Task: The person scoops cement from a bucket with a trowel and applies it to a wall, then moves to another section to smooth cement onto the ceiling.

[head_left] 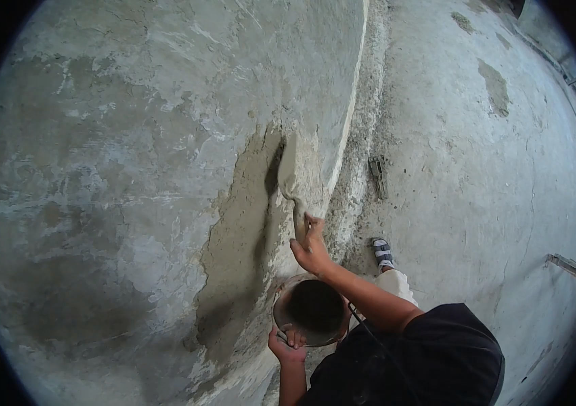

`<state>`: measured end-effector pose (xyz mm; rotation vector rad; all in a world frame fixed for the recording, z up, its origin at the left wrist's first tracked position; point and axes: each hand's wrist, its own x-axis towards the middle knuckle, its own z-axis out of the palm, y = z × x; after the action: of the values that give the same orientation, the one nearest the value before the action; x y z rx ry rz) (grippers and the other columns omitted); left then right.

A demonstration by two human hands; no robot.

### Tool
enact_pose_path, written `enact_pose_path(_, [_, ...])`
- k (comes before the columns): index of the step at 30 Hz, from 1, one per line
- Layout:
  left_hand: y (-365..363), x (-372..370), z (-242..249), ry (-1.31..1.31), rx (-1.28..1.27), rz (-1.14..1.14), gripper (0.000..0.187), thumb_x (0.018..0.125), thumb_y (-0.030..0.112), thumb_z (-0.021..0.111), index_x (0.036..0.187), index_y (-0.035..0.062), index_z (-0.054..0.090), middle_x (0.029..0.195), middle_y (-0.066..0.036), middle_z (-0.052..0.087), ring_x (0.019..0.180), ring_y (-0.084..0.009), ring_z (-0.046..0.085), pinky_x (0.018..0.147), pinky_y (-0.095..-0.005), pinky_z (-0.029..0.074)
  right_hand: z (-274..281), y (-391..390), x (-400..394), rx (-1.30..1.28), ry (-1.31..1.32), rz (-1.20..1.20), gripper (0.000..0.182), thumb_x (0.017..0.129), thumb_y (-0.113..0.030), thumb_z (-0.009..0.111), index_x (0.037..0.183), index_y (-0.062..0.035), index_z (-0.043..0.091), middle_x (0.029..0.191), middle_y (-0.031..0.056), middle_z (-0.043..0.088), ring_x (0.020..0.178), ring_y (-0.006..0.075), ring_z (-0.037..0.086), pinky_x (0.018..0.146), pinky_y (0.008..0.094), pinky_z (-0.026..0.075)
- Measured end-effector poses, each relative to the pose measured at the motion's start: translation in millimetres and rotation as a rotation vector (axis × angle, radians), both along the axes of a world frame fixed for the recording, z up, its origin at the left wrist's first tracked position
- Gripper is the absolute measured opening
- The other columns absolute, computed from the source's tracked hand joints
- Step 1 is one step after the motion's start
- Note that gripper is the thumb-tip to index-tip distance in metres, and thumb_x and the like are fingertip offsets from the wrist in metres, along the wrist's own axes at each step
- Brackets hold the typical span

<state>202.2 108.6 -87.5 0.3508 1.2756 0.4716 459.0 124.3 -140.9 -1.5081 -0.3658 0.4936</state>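
Note:
My right hand (312, 248) is closed around the handle of a plastering trowel (288, 164). The trowel's blade lies against the wall (119, 223), at the edge of a damp, darker patch of mortar (234, 223). Below it, my left hand (289, 344) grips the rim of a round metal bowl (292, 308), with some fingertips showing inside. The bowl's inside is mostly dark, so I cannot make out what it holds.
Crumbly rubble (362, 196) runs along the foot of the wall. A small rough block (378, 177) lies on the concrete floor (464, 196). My sandalled foot (383, 253) stands near the rubble. A narrow board-like piece (572, 272) is at the far right.

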Motion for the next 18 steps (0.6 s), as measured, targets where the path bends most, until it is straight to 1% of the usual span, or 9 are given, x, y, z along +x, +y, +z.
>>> enact_pose_path(3, [2.8,-7.0,-7.7,-0.077,-0.015,-0.015,0.058,0.090,0.048,0.037,0.065,0.0004,0.060,0.040,-0.003,0.028,0.039,-0.0159,0.029,0.042,-0.0280,0.025,14.0,7.9,10.9,0.062,-0.096,-0.019,0.069,0.081,-0.004,0.060,0.132,0.0142,0.018,0.129,0.0313,0.034,0.130,0.0462,0.034,0.108,0.0437,0.031])
enact_pose_path(5, [4.6,-7.6,-7.4,-0.127,0.005,-0.044,0.061,0.090,0.048,0.036,0.062,-0.0015,0.057,0.040,-0.005,0.027,0.045,-0.0182,0.035,0.040,-0.0264,0.024,21.0,10.7,14.2,0.026,-0.129,0.072,0.068,0.082,-0.005,0.059,0.133,0.0145,0.019,0.130,0.0323,0.033,0.129,0.0470,0.036,0.108,0.0426,0.033])
enact_pose_path(6, [3.8,-5.4,-6.6,-0.130,0.005,-0.046,0.061,0.090,0.048,0.036,0.062,-0.0015,0.057,0.040,-0.005,0.027,0.045,-0.0182,0.035,0.040,-0.0264,0.024,21.9,12.4,12.1,-0.027,-0.099,0.088,0.067,0.081,-0.006,0.062,0.127,0.0124,0.018,0.130,0.0348,0.034,0.128,0.0469,0.038,0.108,0.0423,0.031])
enact_pose_path(8, [-0.3,1.1,-4.2,-0.061,0.072,-0.021,0.049,0.090,0.043,0.038,0.075,0.0014,0.059,0.043,-0.001,0.033,0.037,-0.0136,0.027,0.040,-0.0261,0.024,15.4,9.4,6.0,-0.078,-0.130,0.100,0.065,0.081,-0.005,0.061,0.126,0.0121,0.018,0.130,0.0355,0.035,0.128,0.0474,0.038,0.108,0.0427,0.031])
enact_pose_path(10, [-0.5,4.5,-0.4,-0.037,0.071,-0.028,0.048,0.090,0.043,0.039,0.075,0.0018,0.058,0.044,-0.001,0.034,0.037,-0.0137,0.027,0.040,-0.0262,0.024,5.2,5.7,1.9,-0.128,-0.158,0.117,0.063,0.081,-0.004,0.060,0.125,0.0119,0.019,0.129,0.0362,0.036,0.128,0.0479,0.038,0.108,0.0430,0.031])
enact_pose_path(12, [0.8,6.5,-1.1,-0.013,0.070,-0.030,0.047,0.089,0.043,0.040,0.075,0.0021,0.058,0.045,-0.001,0.034,0.037,-0.0139,0.028,0.040,-0.0263,0.024,1.6,0.3,3.3,-0.032,-0.122,-0.001,0.068,0.079,-0.002,0.056,0.133,0.0154,0.020,0.128,0.0338,0.035,0.124,0.0498,0.040,0.106,0.0434,0.036])
enact_pose_path(13, [1.8,5.5,-2.6,-0.013,0.059,-0.019,0.046,0.089,0.042,0.041,0.076,0.0021,0.058,0.045,-0.001,0.034,0.037,-0.0138,0.028,0.040,-0.0266,0.024,0.4,-1.3,0.9,-0.034,-0.120,0.002,0.068,0.079,-0.002,0.056,0.133,0.0154,0.020,0.128,0.0338,0.035,0.124,0.0498,0.040,0.106,0.0434,0.036])
enact_pose_path(16, [-0.6,8.3,-0.2,0.002,0.045,-0.005,0.044,0.089,0.042,0.042,0.077,0.0023,0.058,0.045,-0.001,0.034,0.037,-0.0135,0.028,0.040,-0.0271,0.024,26.0,-9.7,2.8,-0.066,-0.139,-0.037,0.067,0.078,-0.001,0.057,0.133,0.0152,0.021,0.125,0.0331,0.037,0.120,0.0496,0.043,0.102,0.0439,0.039])
enact_pose_path(18, [-0.1,8.1,-0.2,0.016,0.046,-0.005,0.043,0.088,0.041,0.043,0.077,0.0025,0.057,0.045,0.000,0.033,0.037,-0.0133,0.027,0.040,-0.0273,0.023,38.0,-10.0,3.7,-0.064,-0.262,-0.003,0.066,0.078,0.000,0.057,0.132,0.0151,0.022,0.121,0.0319,0.037,0.115,0.0499,0.046,0.098,0.0447,0.041])
